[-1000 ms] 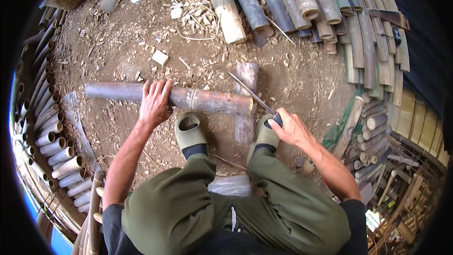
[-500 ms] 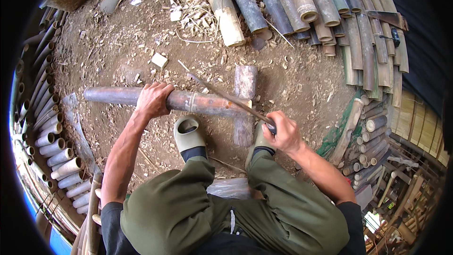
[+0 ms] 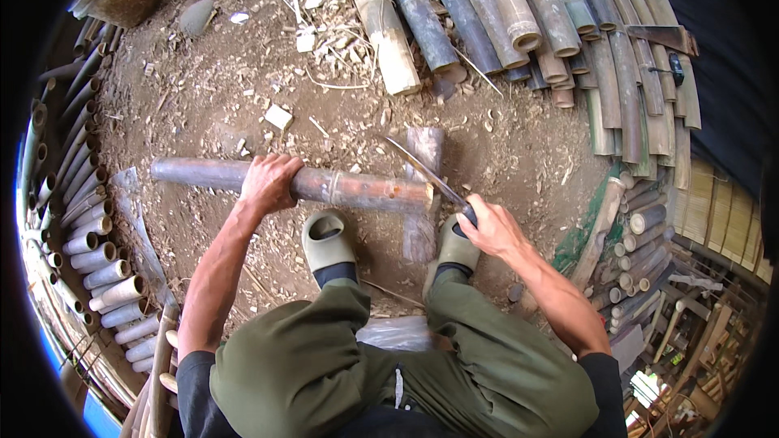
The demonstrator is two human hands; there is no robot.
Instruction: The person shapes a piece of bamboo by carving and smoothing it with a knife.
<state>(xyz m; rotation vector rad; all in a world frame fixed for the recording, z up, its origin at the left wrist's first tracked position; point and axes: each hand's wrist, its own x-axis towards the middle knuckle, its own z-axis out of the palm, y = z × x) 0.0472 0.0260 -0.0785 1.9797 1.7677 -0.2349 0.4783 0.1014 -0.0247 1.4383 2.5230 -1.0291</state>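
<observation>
Pole (image 3: 357, 188): brown bamboo, lying sideways in front of the person, its right end across the middle of the block (image 3: 419, 237) and close to that block's right edge; its left end reaches well out over the ground (image 3: 519, 154), and I cannot tell whether it touches down.
Left hand (image 3: 271, 183): wrapped over the pole, clamped on it from above, left of the pale joint ring.
Right hand (image 3: 492, 229): closed firmly round the dark handle (image 3: 468, 213) of the blade, off the block's right edge.
Blade (image 3: 422, 169): long and thin, slanting from the handle up and leftward over the block's right edge, its tip beyond the pole; it passes just beside the pole's right end, and from here I cannot tell whether they touch.
Clogs (image 3: 331, 245): olive, one planted either side of the block's near end.
Trousers (image 3: 300, 357): green, knees spread wide below both forearms.
Chips (image 3: 329, 57): pale, scattered over the ground, thickest toward its far edge, with a squarish piece (image 3: 277, 118) beyond the pole.
Stack (image 3: 487, 12): many bamboo lengths at the ground's far right corner.
Tubes (image 3: 118, 294): shorter cut bamboo, piled along the ground's left edge, open ends facing inward.
</observation>
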